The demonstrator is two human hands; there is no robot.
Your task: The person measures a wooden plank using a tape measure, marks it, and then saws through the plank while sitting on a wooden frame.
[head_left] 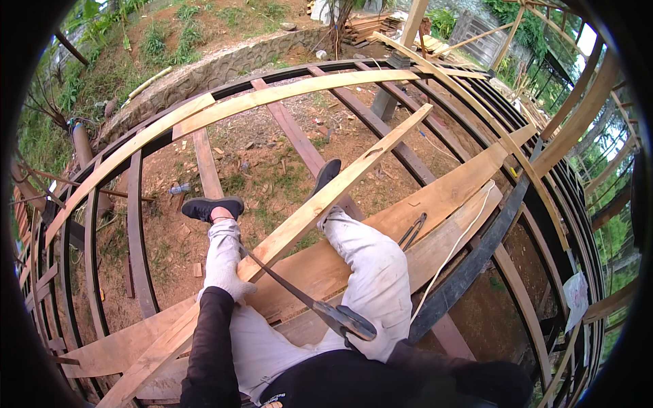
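Observation:
My right hand [378,342], in a white glove, is closed round the dark handle of a handsaw [294,291]. The saw's narrow blade runs up and left, and its tip end lies at the side of a long, light wooden beam [326,198]. That beam slants across my legs from the lower left to the upper middle. My left hand [228,280], gloved too, grips the beam just below the saw's far end; its fingertips are partly hidden. Wide planks [381,238] lie under my thighs. A pair of dark pincers [412,230] rests on them beside my right knee.
Dark joists [139,231] with open gaps between them show the earth ground [204,163] below. A black beam [469,272] and a pale cord [445,250] lie to the right. A stone wall [211,71] and a timber post [413,24] stand beyond.

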